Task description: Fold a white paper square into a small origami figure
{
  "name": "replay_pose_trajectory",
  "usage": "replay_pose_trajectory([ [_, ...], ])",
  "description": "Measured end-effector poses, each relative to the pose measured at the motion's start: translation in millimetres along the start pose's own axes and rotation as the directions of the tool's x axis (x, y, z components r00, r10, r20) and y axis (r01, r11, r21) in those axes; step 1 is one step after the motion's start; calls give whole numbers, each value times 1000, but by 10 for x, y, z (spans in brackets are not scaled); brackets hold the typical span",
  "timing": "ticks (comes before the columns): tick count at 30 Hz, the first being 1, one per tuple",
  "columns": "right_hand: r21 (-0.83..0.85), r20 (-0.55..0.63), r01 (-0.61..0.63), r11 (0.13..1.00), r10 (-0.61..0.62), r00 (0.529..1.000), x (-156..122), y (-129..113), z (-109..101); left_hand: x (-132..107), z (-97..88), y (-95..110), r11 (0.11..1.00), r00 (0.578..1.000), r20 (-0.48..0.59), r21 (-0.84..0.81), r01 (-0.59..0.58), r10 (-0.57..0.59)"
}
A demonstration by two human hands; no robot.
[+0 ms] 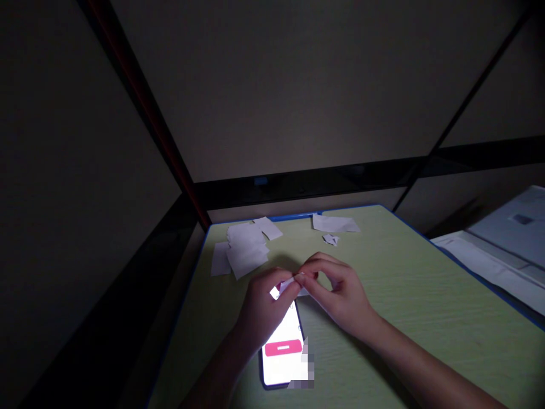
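Observation:
A small piece of white paper (289,282) is pinched between both hands above the table, partly hidden by the fingers. My left hand (264,304) is closed on its left side, thumb and fingers together. From the right, my right hand (334,289) grips the same paper with thumb and forefinger, the two hands' fingertips almost meeting. Below them lies a smartphone (283,366) with its bright screen lit and a red bar across it; its upper part is covered by my left hand.
On the table (409,284), a pile of white paper sheets (247,244) lies at the back left. A folded paper piece (331,240) and a paper strip (336,223) lie at the back right. A white object (511,233) stands beyond the right edge. A dark wall rises behind.

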State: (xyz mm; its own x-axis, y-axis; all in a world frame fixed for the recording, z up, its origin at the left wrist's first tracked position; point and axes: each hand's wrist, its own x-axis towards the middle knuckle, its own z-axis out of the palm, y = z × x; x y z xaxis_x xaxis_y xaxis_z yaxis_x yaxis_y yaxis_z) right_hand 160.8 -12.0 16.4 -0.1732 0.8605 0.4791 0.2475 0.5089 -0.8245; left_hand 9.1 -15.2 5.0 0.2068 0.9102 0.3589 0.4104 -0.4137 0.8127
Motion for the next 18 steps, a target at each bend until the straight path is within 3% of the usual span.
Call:
replay_pose_trajectory([
  [5,269,59,-245,931,238,969,-15,57,27,-17,22,33,979,982,138,-142,150,-130],
  [7,340,106,-302,891,283,953,-8,68,42,-11,10,35,961,974,145,-190,199,-174],
  [13,310,170,-333,891,292,941,34,64,51,41,-44,7,921,958,42,-265,286,-285],
  [18,282,170,-371,885,335,927,50,97,24,57,-34,4,927,961,9,-261,269,-277],
])
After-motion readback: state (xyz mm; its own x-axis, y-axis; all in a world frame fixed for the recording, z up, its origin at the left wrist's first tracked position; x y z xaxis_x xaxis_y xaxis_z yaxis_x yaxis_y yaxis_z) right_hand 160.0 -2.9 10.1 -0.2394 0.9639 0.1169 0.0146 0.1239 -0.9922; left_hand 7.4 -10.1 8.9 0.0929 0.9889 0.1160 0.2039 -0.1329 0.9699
